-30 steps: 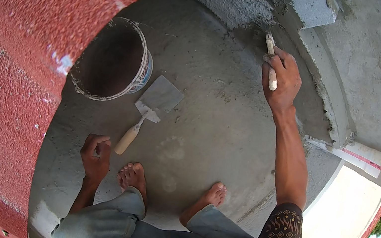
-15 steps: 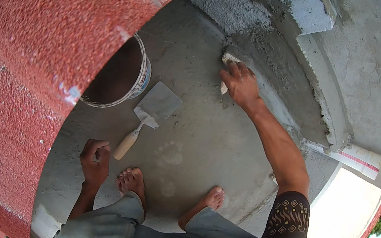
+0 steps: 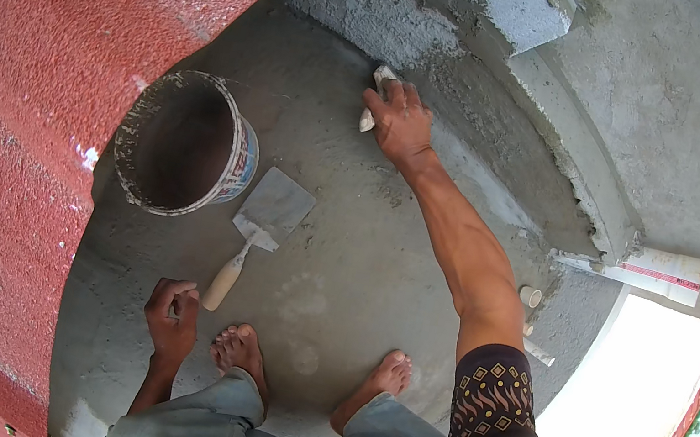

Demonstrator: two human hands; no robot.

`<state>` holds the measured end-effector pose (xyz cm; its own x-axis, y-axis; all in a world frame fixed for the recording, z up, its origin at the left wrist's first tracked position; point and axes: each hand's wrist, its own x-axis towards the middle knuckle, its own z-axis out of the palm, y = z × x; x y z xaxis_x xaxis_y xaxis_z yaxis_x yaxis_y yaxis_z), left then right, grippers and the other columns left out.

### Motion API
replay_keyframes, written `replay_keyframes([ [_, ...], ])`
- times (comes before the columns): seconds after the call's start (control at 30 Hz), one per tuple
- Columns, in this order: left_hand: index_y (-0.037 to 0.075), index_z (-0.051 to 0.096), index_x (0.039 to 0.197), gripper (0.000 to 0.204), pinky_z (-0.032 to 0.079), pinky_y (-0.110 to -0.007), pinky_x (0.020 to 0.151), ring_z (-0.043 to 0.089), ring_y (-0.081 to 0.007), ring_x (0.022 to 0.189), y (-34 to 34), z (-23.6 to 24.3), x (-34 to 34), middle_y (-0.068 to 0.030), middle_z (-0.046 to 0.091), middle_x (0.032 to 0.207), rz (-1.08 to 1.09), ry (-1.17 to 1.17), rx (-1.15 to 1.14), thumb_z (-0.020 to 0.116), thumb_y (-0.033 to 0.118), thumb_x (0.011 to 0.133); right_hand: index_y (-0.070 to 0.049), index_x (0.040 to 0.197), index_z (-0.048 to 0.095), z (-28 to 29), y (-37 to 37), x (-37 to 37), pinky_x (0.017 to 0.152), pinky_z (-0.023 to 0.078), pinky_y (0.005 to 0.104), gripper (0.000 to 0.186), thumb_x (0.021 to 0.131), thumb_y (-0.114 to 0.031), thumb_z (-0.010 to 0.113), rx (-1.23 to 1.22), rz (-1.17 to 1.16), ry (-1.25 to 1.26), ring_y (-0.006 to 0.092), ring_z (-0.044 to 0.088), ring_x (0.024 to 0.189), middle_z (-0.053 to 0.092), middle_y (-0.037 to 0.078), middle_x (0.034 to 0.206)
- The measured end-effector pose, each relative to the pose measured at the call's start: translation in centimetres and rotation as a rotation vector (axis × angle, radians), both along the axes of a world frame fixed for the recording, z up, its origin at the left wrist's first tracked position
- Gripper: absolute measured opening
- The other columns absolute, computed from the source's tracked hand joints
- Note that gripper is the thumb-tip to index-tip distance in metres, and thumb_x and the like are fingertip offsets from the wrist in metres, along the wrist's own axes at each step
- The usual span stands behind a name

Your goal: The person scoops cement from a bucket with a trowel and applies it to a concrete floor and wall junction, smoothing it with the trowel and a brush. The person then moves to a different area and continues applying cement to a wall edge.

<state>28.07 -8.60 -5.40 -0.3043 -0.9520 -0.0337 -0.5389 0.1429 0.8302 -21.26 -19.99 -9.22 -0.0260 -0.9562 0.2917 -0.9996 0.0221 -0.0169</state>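
Observation:
My right hand (image 3: 402, 125) reaches forward, its fingers wrapped round a whitish, mortar-smeared hand tool (image 3: 367, 120). The tool is pressed low against the foot of the rough grey wall (image 3: 466, 80), where it meets the cement floor (image 3: 339, 226). Most of the tool lies under my fingers, so its exact kind cannot be made out. My left hand (image 3: 172, 316) hangs by my left knee with fingers curled in, and nothing shows in it. Just ahead of it, a trowel (image 3: 276, 206) with a flat square blade and wooden handle lies on the floor.
A mortar-stained bucket (image 3: 240, 165) stands left of the trowel, beside a rough red wall (image 3: 45, 103). My bare feet (image 3: 240, 350) are on the cement. Short white pipe stubs (image 3: 530, 296) and a longer white pipe (image 3: 660, 275) stick out at the right. A ledge (image 3: 587, 156) overhangs the wall.
My right hand has moved left and slightly farther along the wall's foot with the tool. The view has shifted, showing more of the bucket and the pipe stubs. My left hand stays curled.

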Motion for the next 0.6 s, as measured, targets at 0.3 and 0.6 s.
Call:
replay_keyframes([
  [0.3,0.002,0.074,0.107,0.014,0.045,-0.029,0.066,0.058,-0.0107,0.076,0.6,0.6,-0.1,-0.003,0.064,0.093,-0.004,-0.019,0.048,0.069,-0.005,0.096,-0.023,0.12,0.071,3.2,1.8,-1.7,0.08,0.063,0.057,0.032,0.09,-0.014,0.076,-0.044,-0.037,-0.004,0.0376,0.068,0.119,0.067,0.011,0.13],
  [0.6,0.002,0.074,0.109,0.011,0.044,-0.028,0.066,0.056,-0.0093,0.078,0.6,0.4,-0.5,-0.0018,0.064,0.093,0.003,0.014,0.095,0.07,-0.001,0.1,-0.021,0.117,0.073,8.8,3.2,-4.3,0.074,0.062,0.0549,0.031,0.087,-0.013,0.078,-0.159,0.037,0.001,0.036,0.072,0.11,0.071,0.011,0.121],
])
